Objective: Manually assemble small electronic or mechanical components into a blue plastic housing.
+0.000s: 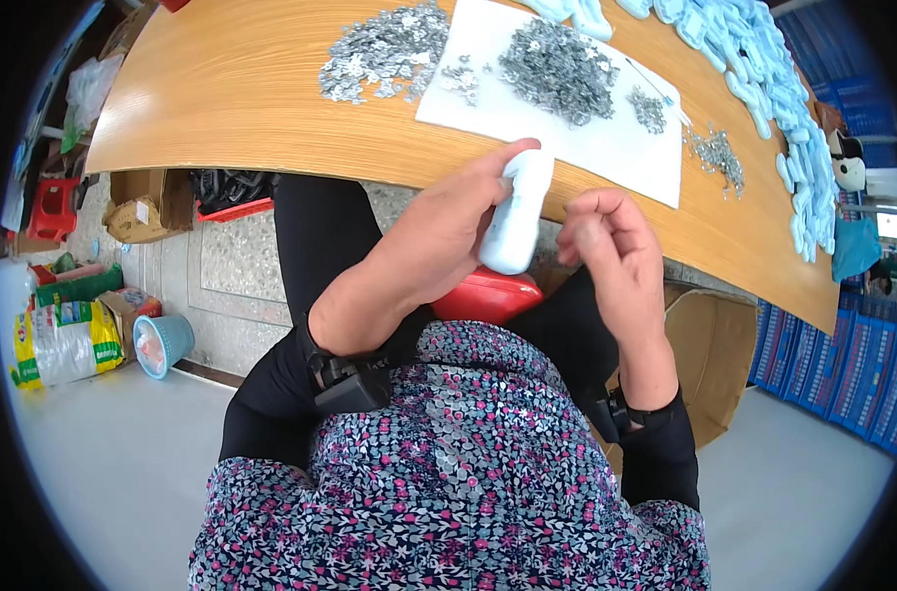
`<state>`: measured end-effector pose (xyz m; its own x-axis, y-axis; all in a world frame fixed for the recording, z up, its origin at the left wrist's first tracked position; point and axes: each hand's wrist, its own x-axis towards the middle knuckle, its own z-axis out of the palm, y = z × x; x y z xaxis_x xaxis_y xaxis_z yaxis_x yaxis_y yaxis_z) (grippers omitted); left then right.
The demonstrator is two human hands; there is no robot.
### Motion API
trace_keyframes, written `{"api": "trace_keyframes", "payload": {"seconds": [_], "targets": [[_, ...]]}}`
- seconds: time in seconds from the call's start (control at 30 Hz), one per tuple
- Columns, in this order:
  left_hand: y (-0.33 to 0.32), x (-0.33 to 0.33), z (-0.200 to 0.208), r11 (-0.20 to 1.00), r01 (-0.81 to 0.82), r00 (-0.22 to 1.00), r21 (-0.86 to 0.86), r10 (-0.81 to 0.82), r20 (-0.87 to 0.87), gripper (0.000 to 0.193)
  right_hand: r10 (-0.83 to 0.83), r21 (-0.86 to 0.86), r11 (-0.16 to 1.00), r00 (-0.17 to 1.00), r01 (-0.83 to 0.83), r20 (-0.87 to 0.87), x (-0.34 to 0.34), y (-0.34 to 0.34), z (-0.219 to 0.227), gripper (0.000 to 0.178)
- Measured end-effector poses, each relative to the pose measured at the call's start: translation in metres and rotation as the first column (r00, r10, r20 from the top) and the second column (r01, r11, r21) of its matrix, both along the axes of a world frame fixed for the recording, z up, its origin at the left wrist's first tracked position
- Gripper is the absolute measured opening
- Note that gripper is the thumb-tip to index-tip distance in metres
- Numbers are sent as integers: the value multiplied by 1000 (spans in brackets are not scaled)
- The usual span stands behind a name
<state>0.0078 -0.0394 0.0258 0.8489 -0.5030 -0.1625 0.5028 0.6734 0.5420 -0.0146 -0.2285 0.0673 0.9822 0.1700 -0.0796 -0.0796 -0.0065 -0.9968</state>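
My left hand [443,222] is closed around a light-blue, elongated plastic shell [515,229], held upright just off the table's near edge. To the right of it, my right hand [621,261] has its fingers curled and thumb bent in, apart from the shell. Whatever those fingertips may pinch is too small or hidden to make out. Beyond both hands lies a white sheet [468,133] bearing a large heap of small grey metal parts [559,69] and a smaller heap of metal bits [647,110]. A thin rod-like tool [655,87] rests near the smaller heap.
Flat metal pieces [389,54] are piled left of the sheet, and more small hardware [719,158] lies to its right. Many light-blue shells [803,187] cover the table's right side. Below stand a cardboard box [709,364], a red stool seat [483,297] and a blue bin [172,342].
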Motion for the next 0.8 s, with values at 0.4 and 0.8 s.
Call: {"api": "trace_keyframes", "payload": {"seconds": [0.4,0.8], "targets": [[28,-7,9,985,-161,983,67,154,100,62,316,119,946,938,-301,-140,12,37,11,32],[70,-13,5,945,-322,947,62,320,30,63,289,-771,595,835,227,468,101,75,-17,16]]}}
